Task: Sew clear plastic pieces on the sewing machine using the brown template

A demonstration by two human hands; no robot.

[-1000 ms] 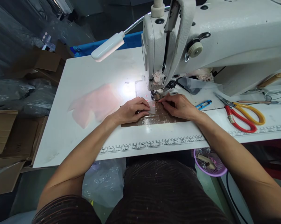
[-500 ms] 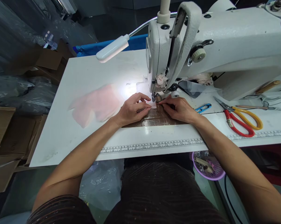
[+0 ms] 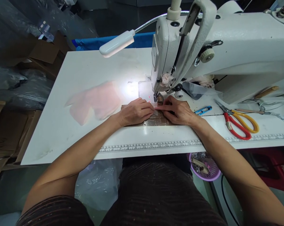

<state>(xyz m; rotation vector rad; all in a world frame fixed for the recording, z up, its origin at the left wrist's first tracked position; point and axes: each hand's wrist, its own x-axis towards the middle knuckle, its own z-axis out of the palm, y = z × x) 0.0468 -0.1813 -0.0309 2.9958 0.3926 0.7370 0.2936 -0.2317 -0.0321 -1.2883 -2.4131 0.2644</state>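
Note:
A small piece of pale, sheer fabric (image 3: 155, 112) lies just in front of the presser foot (image 3: 155, 96) of a white sewing machine (image 3: 164, 53). My left hand (image 3: 137, 111) rests to its left, fingers closed together with the tips on the fabric's edge. From the other side my right hand (image 3: 178, 110) pinches the fabric, its index finger stretched left so that the fingertips of both hands nearly meet. Beneath both hands is a shiny brown sheet (image 3: 148, 121) on the table. Part of the fabric is hidden by my fingers.
Pink sheer pieces (image 3: 95, 100) lie on the white table (image 3: 85, 69) at left, near the glow of a lamp (image 3: 117, 44). To the right are blue thread snips (image 3: 203, 110) and red-and-yellow scissors (image 3: 238, 121). A printed ruler (image 3: 151, 147) runs along the front edge; a purple basket (image 3: 205, 169) sits below.
Both hands have come closer together, the left one lower and flatter. The fabric's near end now shows between the fingertips, in front of the foot. The view has shifted slightly.

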